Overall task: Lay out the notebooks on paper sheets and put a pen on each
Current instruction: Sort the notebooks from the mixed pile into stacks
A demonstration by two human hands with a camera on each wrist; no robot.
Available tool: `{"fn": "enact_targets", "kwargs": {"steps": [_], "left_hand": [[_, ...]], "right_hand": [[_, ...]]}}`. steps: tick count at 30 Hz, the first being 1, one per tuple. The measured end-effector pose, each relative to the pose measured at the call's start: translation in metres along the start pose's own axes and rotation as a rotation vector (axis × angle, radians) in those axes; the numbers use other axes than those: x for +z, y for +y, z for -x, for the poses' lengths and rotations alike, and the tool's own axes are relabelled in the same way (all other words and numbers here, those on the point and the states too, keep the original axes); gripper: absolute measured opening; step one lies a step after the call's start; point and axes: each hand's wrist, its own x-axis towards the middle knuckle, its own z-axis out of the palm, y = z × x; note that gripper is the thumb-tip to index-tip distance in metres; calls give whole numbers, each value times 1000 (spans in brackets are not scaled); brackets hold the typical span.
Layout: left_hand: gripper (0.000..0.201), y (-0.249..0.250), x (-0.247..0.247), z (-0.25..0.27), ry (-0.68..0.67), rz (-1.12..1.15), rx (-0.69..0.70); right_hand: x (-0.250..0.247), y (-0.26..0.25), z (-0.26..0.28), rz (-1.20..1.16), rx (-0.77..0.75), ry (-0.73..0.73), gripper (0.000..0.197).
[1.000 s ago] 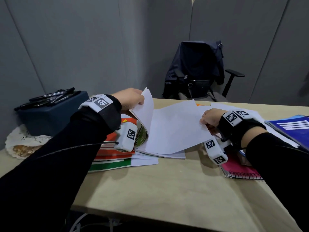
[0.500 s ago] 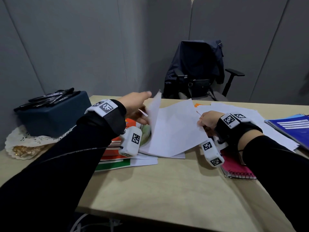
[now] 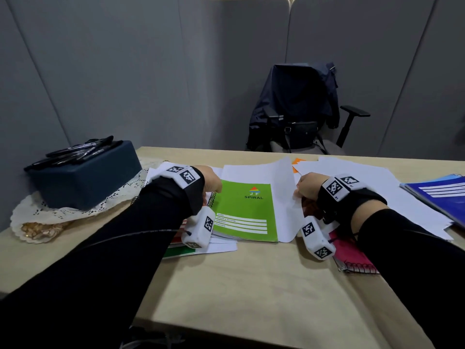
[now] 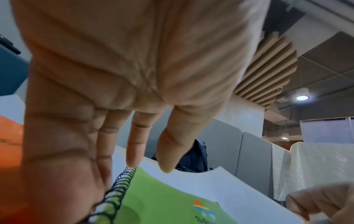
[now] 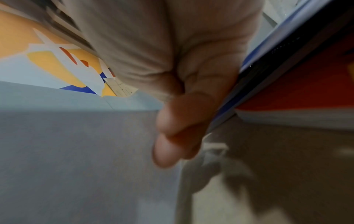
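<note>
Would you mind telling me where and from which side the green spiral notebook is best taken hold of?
Probably its free long edge, from the right. The green spiral notebook lies flat on paper sheets; the left hand crowds its wire-bound left edge, and the near right corner overhangs, giving a grip room.

Your bench [image 3: 251, 285] is pale wood. At its far left lies a white lace doily [image 3: 30, 217] carrying a dark blue box [image 3: 83, 177]. Loose paper sheets [image 3: 377, 187] spread across the far middle and right. A pink spiral notebook [image 3: 354, 258] lies at your right, and a blue notebook [image 3: 437, 195] sits by the right edge.
</note>
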Motion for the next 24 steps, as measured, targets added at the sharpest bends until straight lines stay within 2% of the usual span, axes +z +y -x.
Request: {"fn": "enact_targets", "kwargs": {"steps": [2, 5, 10, 13, 17, 19, 21, 24], "left_hand": [[33, 2, 2, -1, -29, -25, -4], [36, 4, 1, -1, -56, -40, -16], [32, 6, 8, 2, -61, -105, -14], [30, 7, 13, 1, -80, -150, -34], [29, 9, 15, 2, -62, -142, -33], [26, 9, 16, -1, -62, -69, -28], [22, 8, 19, -3, -53, -4, -14], [18, 6, 19, -7, -33, 95, 15]], "right_hand": [[0, 0, 1, -58, -29, -34, 32], [-2, 4, 1, -71, -26, -16, 35], [0, 2, 4, 5, -22, -23, 37], [4, 0, 4, 33, 26, 75, 36], [2, 3, 1, 18, 23, 96, 37], [0, 6, 2, 35, 2, 93, 37], [-3, 10, 1, 65, -39, 71, 31], [-4, 12, 2, 107, -65, 53, 6]]}}
